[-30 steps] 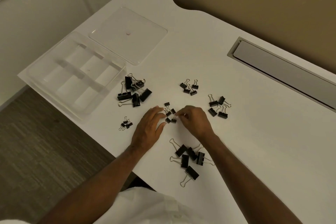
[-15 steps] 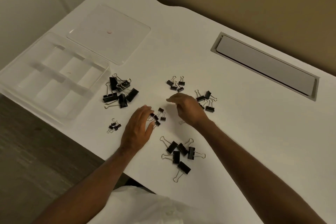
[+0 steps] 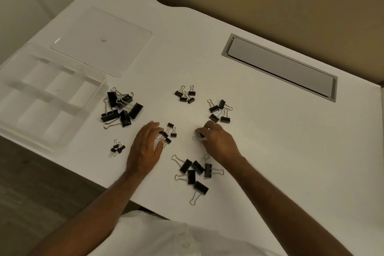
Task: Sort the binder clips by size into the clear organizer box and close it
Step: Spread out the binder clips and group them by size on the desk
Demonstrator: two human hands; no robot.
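Note:
Black binder clips lie in separate piles on the white desk: large clips (image 3: 122, 108) beside the clear organizer box (image 3: 99, 81), tiny clips (image 3: 117, 147), small clips (image 3: 185, 94), medium clips (image 3: 219, 110) and a nearer pile (image 3: 195, 172). My left hand (image 3: 145, 147) rests flat, fingers apart, its fingertips touching a little cluster of small clips (image 3: 171, 131). My right hand (image 3: 218, 141) pinches one small clip (image 3: 200, 136) against the desk, a little right of that cluster. The box stands open with nothing in its compartments.
The clear lid (image 3: 101, 41) lies flat behind the box. A grey cable hatch (image 3: 280, 68) is set into the desk at the back right. A tan partition runs behind the desk. The desk's front edge drops to dark floor on the left.
My right hand has pulled rightwards out of the small cluster with one clip in its fingertips. My left hand stays at the cluster. The view has shifted slightly.

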